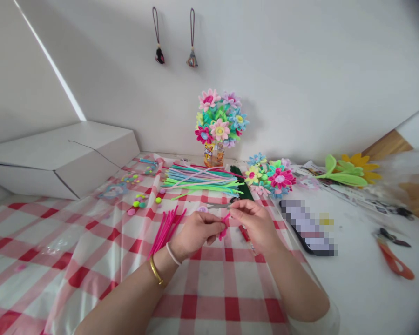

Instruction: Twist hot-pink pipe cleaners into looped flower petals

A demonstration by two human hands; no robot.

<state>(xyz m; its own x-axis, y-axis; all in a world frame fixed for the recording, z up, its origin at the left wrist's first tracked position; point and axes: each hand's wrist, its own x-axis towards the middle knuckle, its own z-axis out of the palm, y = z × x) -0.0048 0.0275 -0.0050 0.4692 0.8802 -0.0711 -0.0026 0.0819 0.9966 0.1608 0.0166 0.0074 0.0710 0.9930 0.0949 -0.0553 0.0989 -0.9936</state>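
Observation:
My left hand (196, 234) and my right hand (254, 223) meet above the red and white checked cloth (91, 251). Both pinch a short, bent pink pipe cleaner (224, 226) held between them. My left wrist wears a gold bangle and a white band. A bundle of pink pipe cleaners (165, 229) lies just left of my left hand. Small scissors (219, 205) rest on the cloth right behind my fingers.
A pile of coloured pipe cleaners (202, 180) lies behind, with a bouquet of pipe-cleaner flowers (219, 122) in a jar and loose flowers (272, 177) to its right. A white box (61, 158) sits at far left. Orange-handled scissors (394, 260) lie at right.

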